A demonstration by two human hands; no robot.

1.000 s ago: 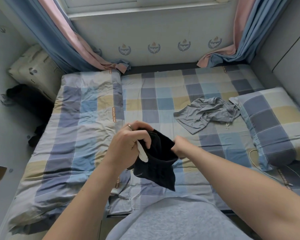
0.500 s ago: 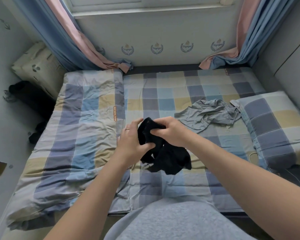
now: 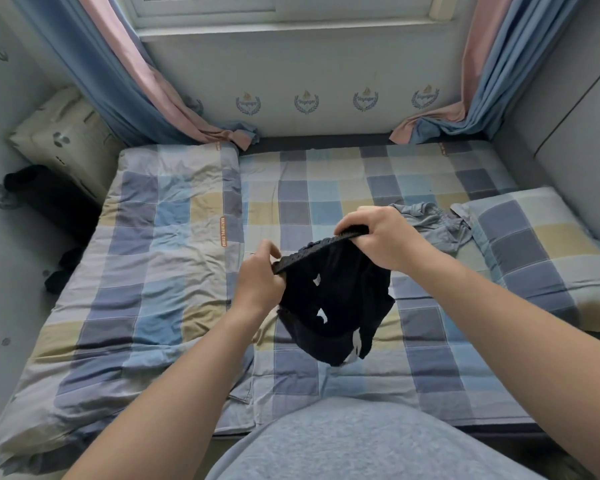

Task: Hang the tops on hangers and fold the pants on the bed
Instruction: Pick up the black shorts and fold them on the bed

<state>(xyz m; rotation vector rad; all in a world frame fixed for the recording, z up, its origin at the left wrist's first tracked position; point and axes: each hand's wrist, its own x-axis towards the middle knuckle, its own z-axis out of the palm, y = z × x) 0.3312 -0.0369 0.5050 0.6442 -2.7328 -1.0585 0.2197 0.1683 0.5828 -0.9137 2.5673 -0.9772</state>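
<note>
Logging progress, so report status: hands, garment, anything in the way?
Gripping: left hand and right hand hold black shorts by the waistband, above the bed. Off right, grey garment crumpled beside pillow, apart.

Bed (image 3: 326,181), checked sheet: rumpled checked duvet (image 3: 153,254), left half; checked pillow (image 3: 541,244), right; crumpled grey garment (image 3: 437,226) touching pillow.

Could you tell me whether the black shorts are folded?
Not folded: left hand and right hand hold the black shorts by the waistband; they hang loose above the bed.
</note>
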